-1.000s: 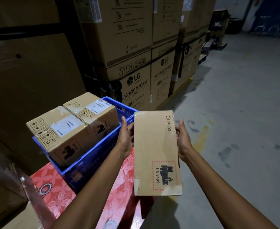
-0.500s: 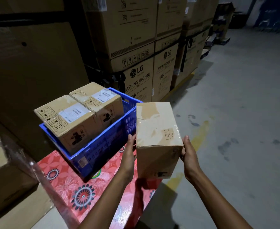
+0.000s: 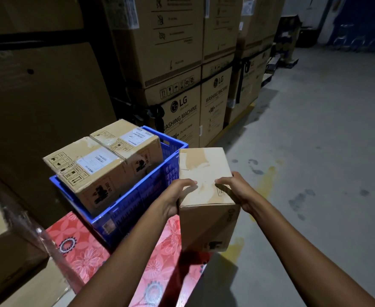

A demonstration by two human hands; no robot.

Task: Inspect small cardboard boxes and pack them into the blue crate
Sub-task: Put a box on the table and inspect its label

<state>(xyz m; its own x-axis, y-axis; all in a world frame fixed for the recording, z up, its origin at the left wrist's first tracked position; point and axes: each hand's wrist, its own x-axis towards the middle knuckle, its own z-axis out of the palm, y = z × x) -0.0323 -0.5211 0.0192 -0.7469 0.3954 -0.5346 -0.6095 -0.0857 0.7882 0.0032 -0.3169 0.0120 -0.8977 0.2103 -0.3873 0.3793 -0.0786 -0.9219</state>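
Gripping the cardboard box (image 3: 204, 167), left hand (image 3: 174, 199) and right hand (image 3: 237, 191) seemingly steady it for inspection beside the blue crate (image 3: 138, 201).

The box (image 3: 204, 171) I hold is matt brown cardboard, scuffed pale in patches, with glossy clear tape across its top. The blue crate (image 3: 138, 202) is hard moulded plastic with a slight sheen. The red flowered cover (image 3: 80, 247) under it may be smooth cloth, and the floor (image 3: 315, 151) is rough grey concrete.
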